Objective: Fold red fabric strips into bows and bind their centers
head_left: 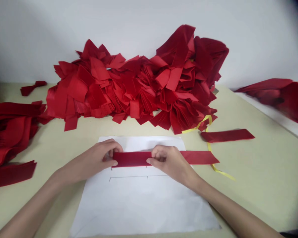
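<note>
A red fabric strip (132, 159) lies crosswise over a white paper sheet (139, 205) with ruled black lines and tick marks. My left hand (103, 155) pinches the strip's left end between thumb and fingers. Further right, my right hand (167, 162) is closed on the same strip near its middle. The darker, velvety face shows between my hands, while a lighter red, smoother stretch runs out past my right hand, off the paper's edge. Whether the strip is folded under my right fingers is hidden.
A big heap of red strips (129, 86) stands against the wall. More red fabric (12, 132) lies at left, and another pile (283, 96) rests on a white board at right. A single dark red strip (228, 135) and a yellow ribbon (222, 173) lie right of the paper.
</note>
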Demonstrator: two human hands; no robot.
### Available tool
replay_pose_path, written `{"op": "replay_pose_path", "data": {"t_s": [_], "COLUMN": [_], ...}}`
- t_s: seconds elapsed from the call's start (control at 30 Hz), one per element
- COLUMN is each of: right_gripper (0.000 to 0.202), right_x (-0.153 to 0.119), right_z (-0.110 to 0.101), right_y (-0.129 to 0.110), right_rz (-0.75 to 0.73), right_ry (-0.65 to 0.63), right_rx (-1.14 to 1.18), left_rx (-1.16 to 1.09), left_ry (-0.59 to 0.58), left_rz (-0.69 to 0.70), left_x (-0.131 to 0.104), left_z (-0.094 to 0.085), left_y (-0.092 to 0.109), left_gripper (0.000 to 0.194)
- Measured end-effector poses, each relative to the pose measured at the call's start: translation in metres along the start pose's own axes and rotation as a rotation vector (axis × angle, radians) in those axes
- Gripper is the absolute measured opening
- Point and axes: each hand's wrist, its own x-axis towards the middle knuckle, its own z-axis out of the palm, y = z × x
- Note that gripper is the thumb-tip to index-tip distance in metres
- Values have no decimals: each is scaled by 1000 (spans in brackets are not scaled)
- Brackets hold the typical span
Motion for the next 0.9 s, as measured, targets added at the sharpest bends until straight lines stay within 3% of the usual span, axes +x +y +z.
{"op": "replay_pose_path", "data": {"t_s": [0.47, 0.9], "right_gripper": [8, 10], "right_x": [0, 2], "right_z": [-2, -1], "right_y": [-5, -3], "right_rz": [8, 38], "right_ry": [-4, 9], "right_rx": [-45, -56], "left_rx": [-19, 0], "left_ry": [-9, -3], "left_rz": [-7, -7], "left_x": [0, 1], "left_z": [0, 1], "left_y": [-1, -4], "left_gripper": [15, 12]}}
